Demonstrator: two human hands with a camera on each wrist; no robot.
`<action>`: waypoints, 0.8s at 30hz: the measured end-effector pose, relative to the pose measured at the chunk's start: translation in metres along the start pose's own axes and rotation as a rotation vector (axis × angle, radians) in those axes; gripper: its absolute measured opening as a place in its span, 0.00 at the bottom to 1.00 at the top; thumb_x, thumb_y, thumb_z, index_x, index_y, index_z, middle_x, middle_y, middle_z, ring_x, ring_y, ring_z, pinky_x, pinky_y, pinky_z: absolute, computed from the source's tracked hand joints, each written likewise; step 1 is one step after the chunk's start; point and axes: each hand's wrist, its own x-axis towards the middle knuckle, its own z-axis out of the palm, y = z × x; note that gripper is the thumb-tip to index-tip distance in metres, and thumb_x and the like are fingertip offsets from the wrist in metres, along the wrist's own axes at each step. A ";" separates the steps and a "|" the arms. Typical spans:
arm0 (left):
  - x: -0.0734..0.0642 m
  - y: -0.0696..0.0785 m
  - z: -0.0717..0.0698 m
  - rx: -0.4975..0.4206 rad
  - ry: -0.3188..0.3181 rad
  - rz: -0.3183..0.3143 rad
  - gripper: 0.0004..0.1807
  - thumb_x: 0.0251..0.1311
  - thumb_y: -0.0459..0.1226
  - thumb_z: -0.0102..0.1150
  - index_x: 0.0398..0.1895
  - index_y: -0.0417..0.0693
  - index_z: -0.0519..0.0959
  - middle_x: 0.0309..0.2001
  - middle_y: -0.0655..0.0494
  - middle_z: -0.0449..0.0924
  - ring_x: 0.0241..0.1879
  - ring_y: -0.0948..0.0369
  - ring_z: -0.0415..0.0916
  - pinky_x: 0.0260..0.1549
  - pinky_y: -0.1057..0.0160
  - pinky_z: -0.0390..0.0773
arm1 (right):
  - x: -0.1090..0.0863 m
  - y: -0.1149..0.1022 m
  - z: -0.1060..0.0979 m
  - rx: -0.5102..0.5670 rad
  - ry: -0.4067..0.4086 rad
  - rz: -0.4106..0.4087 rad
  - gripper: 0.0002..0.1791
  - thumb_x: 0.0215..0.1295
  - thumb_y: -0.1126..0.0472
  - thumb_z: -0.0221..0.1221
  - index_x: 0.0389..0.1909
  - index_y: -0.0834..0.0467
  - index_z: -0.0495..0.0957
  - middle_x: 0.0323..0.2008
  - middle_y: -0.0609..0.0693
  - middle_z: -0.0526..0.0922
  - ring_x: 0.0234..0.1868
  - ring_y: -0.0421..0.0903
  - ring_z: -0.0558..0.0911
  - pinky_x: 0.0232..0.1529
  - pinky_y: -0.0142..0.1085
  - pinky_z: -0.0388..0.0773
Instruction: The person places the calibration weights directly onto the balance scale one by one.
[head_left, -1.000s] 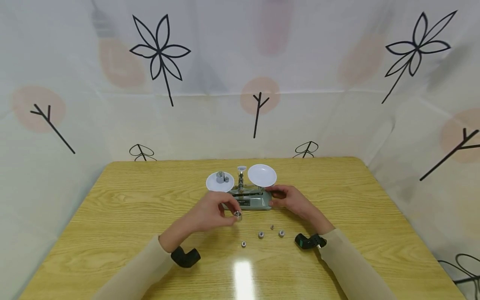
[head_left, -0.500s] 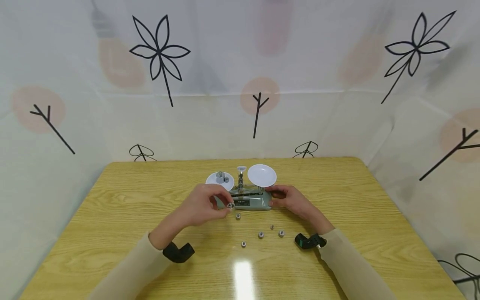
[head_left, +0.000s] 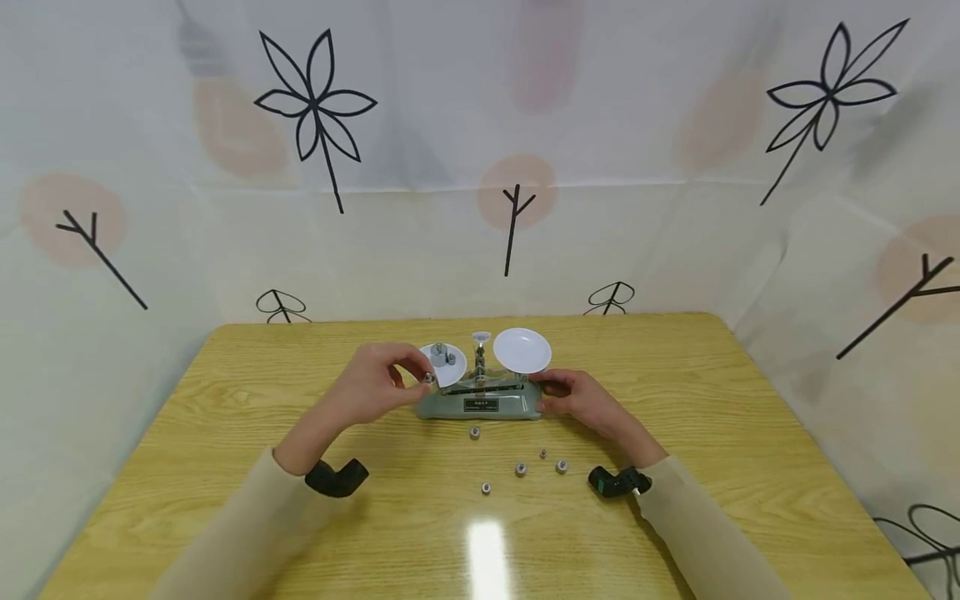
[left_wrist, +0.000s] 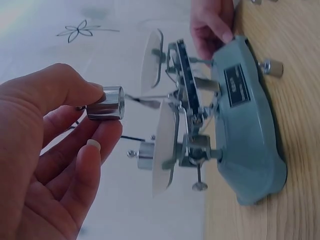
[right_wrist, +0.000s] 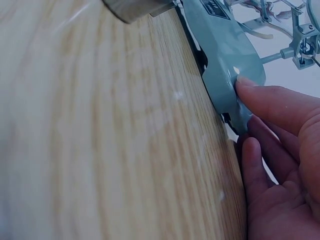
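Note:
My left hand (head_left: 369,385) pinches a small shiny metal balance weight (left_wrist: 107,103) between thumb and fingers. It is raised beside the left pan (head_left: 454,374) of a grey-green balance scale (head_left: 450,406). On that white pan stand a larger weight (head_left: 438,357) and a small one (head_left: 451,359). The right pan (head_left: 522,351) holds nothing. At the right end of the scale's base (right_wrist: 225,55), my right hand (head_left: 581,402) grips it, thumb (right_wrist: 267,100) on the front and fingers around the end.
Several loose weights lie on the wooden table (head_left: 637,542) before the scale: one (head_left: 475,432) close to its base, others (head_left: 521,469) nearer the front, including a small one (head_left: 486,487). A patterned white cloth (head_left: 420,250) hangs behind the table.
My left hand has carried the pinched weight left and up, from in front of the base to the left pan. Another weight is now uncovered on the table. My right hand stays at the base.

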 end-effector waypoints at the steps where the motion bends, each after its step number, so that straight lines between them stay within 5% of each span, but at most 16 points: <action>1: 0.001 -0.002 -0.001 0.010 0.002 -0.007 0.06 0.57 0.34 0.71 0.37 0.51 0.84 0.34 0.62 0.83 0.33 0.64 0.79 0.26 0.65 0.78 | 0.000 0.000 0.000 -0.004 -0.001 -0.002 0.30 0.60 0.65 0.69 0.64 0.63 0.75 0.65 0.58 0.74 0.67 0.54 0.70 0.65 0.42 0.69; 15: 0.016 -0.023 -0.007 0.114 0.032 -0.058 0.07 0.56 0.35 0.72 0.37 0.48 0.84 0.35 0.60 0.84 0.37 0.57 0.81 0.30 0.62 0.79 | -0.007 -0.022 0.001 0.016 -0.021 -0.010 0.28 0.61 0.70 0.67 0.62 0.69 0.74 0.64 0.64 0.73 0.66 0.60 0.70 0.66 0.48 0.67; 24: 0.026 -0.034 -0.008 0.136 -0.015 -0.097 0.07 0.57 0.35 0.71 0.38 0.48 0.84 0.36 0.59 0.83 0.39 0.56 0.81 0.33 0.59 0.79 | 0.001 0.002 -0.001 0.017 -0.011 -0.008 0.30 0.61 0.66 0.69 0.64 0.65 0.74 0.65 0.60 0.74 0.67 0.55 0.70 0.66 0.46 0.67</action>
